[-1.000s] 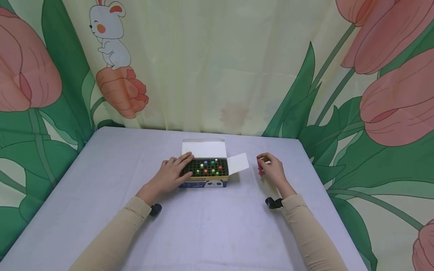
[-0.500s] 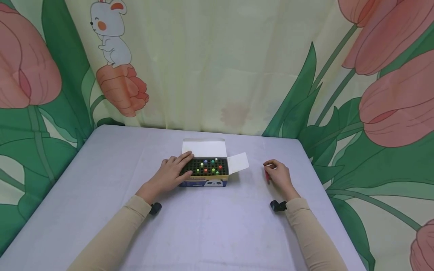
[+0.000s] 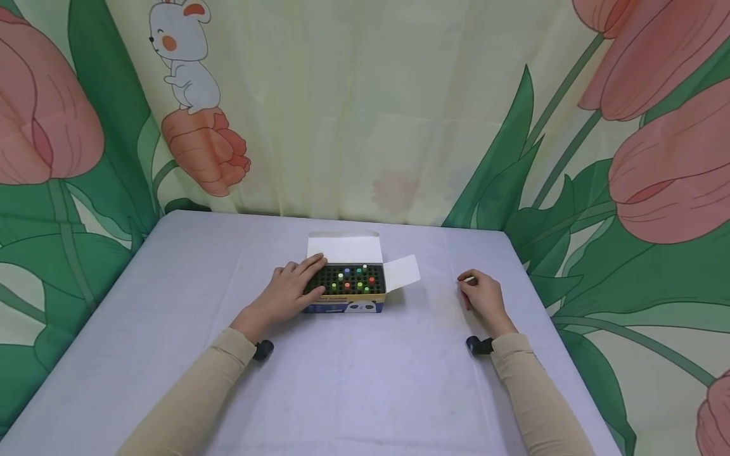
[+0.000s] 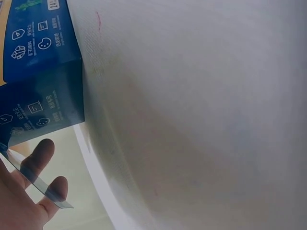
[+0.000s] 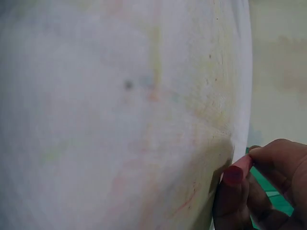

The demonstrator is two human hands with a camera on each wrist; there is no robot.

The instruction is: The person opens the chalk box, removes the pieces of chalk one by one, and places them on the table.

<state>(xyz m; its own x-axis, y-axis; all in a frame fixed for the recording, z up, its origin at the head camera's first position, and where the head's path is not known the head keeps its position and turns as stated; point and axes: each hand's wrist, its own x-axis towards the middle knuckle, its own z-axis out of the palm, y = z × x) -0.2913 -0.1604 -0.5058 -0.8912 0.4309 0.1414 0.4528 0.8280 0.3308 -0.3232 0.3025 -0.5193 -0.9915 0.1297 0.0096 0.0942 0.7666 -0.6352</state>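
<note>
Resting flat on the near-left corner of the open box (image 3: 346,282), the left hand (image 3: 288,292) has its fingers straight and spread over the box's dark grid, gripping nothing, palm down, thumb along the front edge. Box sits mid-surface (image 3: 353,380), lid flap up at the back, a side flap (image 3: 402,273) folded out to the right, blue printed front with a panda face toward the person. Coloured crayon tips (image 3: 356,281) stand in the right part of the grid, green, red, blue and whitish ones; the left part of the grid shows only dark holes or is under the fingers. Left wrist view shows just the blue side of the box (image 4: 41,72) and two fingertips (image 4: 45,151) past its edge. Right hand (image 3: 483,296) lies well to the right of the box, apart from it, low on the surface near the right edge, fingers curled in. Right wrist view shows the curled fingers pinching a red crayon (image 5: 238,171), blunt end poking out between thumb and fingers, close above the surface (image 5: 120,120); from the head view the crayon is hidden inside the fist. Surface cloth is pale lilac-white with faint colour smudges. Both forearms in beige sleeves (image 3: 194,399), a small black wrist device on each (image 3: 263,349). Behind the box a curtain (image 3: 365,114) with pink tulips, green leaves and a cartoon mouse (image 3: 182,57).
</note>
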